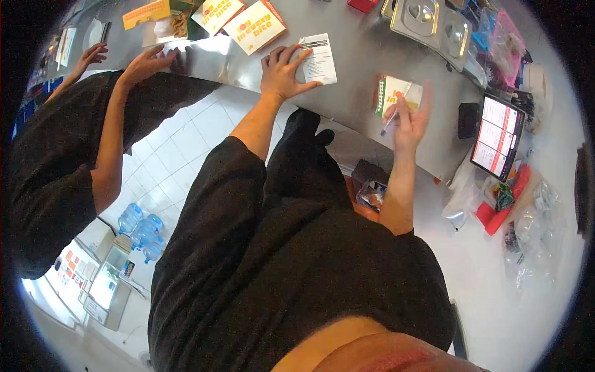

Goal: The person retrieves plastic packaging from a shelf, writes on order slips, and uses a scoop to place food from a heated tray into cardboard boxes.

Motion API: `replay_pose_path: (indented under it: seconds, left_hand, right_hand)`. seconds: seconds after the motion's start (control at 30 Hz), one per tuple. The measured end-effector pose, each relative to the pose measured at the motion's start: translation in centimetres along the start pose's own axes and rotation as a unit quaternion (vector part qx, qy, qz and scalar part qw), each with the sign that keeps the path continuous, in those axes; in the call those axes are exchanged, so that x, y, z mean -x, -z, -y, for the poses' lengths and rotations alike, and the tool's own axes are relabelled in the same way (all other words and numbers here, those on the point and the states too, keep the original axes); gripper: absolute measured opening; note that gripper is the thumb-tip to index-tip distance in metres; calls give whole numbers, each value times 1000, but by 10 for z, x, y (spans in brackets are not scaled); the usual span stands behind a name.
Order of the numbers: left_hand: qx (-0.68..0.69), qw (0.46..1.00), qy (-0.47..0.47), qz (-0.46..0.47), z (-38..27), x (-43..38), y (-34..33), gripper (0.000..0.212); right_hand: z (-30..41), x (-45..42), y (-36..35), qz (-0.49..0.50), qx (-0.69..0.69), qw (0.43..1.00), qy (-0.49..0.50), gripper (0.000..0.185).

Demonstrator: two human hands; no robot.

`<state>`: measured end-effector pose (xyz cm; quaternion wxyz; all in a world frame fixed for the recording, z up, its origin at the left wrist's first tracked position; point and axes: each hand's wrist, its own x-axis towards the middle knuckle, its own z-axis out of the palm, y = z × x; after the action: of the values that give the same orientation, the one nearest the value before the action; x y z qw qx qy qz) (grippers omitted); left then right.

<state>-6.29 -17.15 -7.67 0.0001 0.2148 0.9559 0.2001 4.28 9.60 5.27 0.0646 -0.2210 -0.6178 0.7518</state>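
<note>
On the steel counter (353, 60), my left hand (282, 74) lies spread with its fingertips on a printed paper slip (320, 65). My right hand (409, 121), a little blurred, holds a pen (389, 122) that slants down past the fingers. Beyond that hand is a small white and green printed food box (385, 95), partly hidden by the fingers. Two printed food boxes (255, 29) (216, 15) lie beyond my left hand, side by side.
A co-worker's hands (148, 60) (90, 56) are over the counter at left, near an open box with food (179, 25). Lidded steel containers (418, 21) stand at upper right. A lit tablet (497, 135) and plastic bags (534, 223) are at right. Blue water jugs (144, 228) stand on the tiled floor.
</note>
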Motion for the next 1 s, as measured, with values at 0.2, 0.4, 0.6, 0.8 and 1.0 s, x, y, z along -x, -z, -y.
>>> replay_pose_path:
  seconds: [0.2, 0.4, 0.6, 0.8, 1.0]
  left_hand:
    - [11, 1000, -6, -14, 2, -6, -4, 88]
    - [7, 1000, -7, -13, -1, -1, -3, 89]
    - [11, 999, -11, -47, 5, -1, -11, 88]
    - [29, 998, -12, -53, 8, 0, -15, 87]
    - [39, 997, -18, -63, 8, -2, -18, 88]
  right_hand:
    - [-52, -14, -48, 20, -488, 837, -246, 43]
    - [-123, -36, -78, 71, 3, 997, 25, 25]
    - [-167, -43, -78, 4, 217, 958, 189, 33]
    - [-165, -41, -85, -35, 232, 943, 235, 33]
    - [-163, -42, -86, -52, 258, 936, 233, 25]
